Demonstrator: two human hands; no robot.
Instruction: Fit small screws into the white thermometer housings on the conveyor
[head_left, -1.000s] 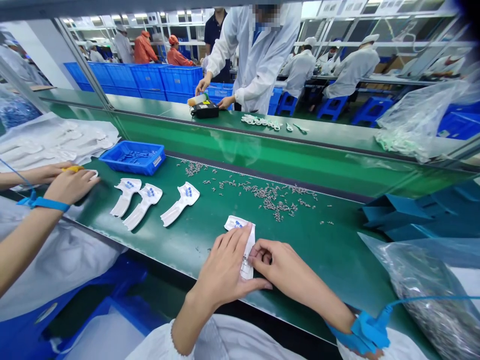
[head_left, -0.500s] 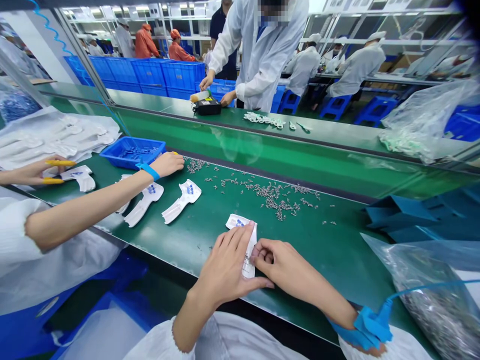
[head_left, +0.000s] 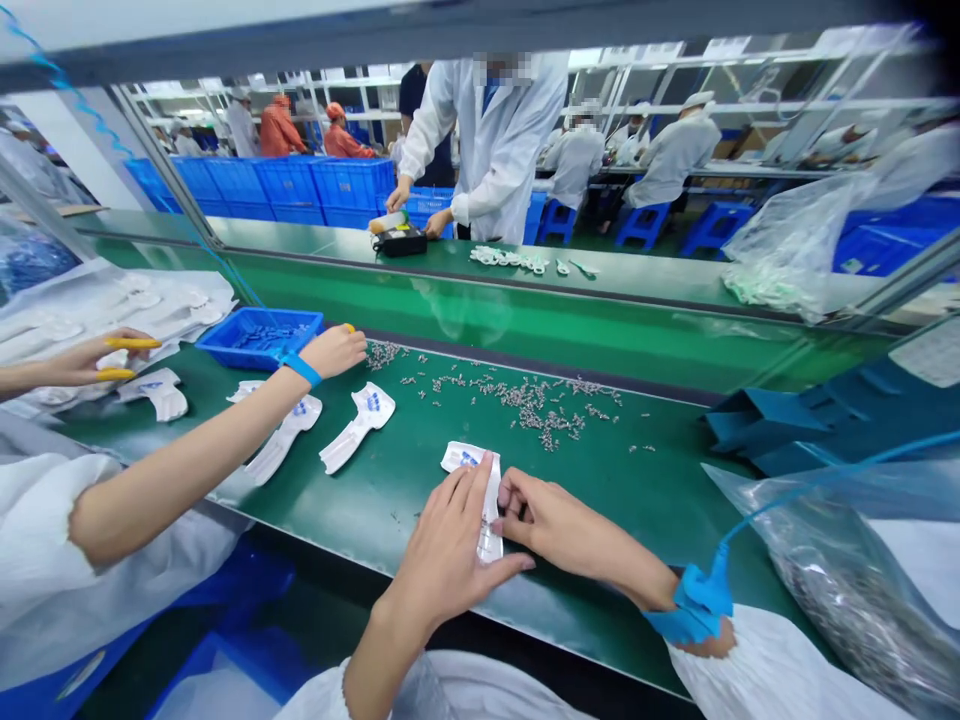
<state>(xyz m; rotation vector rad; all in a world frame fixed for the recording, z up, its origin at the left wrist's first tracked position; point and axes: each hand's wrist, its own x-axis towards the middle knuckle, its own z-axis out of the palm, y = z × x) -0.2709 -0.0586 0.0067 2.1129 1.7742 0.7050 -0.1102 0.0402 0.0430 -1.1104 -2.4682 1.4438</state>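
Observation:
My left hand (head_left: 439, 540) lies over a white plastic shell half (head_left: 490, 515) on the green bench, fingers stretched along its left side and thumb spread by its near end. Small blue pieces sit in the shell's far, wider end. At the shell's right edge my right hand (head_left: 555, 520) is closed in a pinch; anything between its fingertips is hidden. A blue strap (head_left: 697, 605) with a cord circles my right wrist. Beyond the shell, small metal parts (head_left: 532, 405) are scattered in a loose heap.
Left, a co-worker's hand (head_left: 334, 352) reaches past a blue tray (head_left: 217, 350) of blue pieces; their other hand (head_left: 112, 358) is near more shells. Another shell (head_left: 356, 430) lies between us. Right are a plastic bag (head_left: 832, 590) of metal parts and blue boxes (head_left: 795, 420). A frame post (head_left: 169, 165) stands left.
The camera view has tilted up slightly, so the bench appears shifted. Both my hands stay at the shell; my right fingertips have shifted slightly along its edge.

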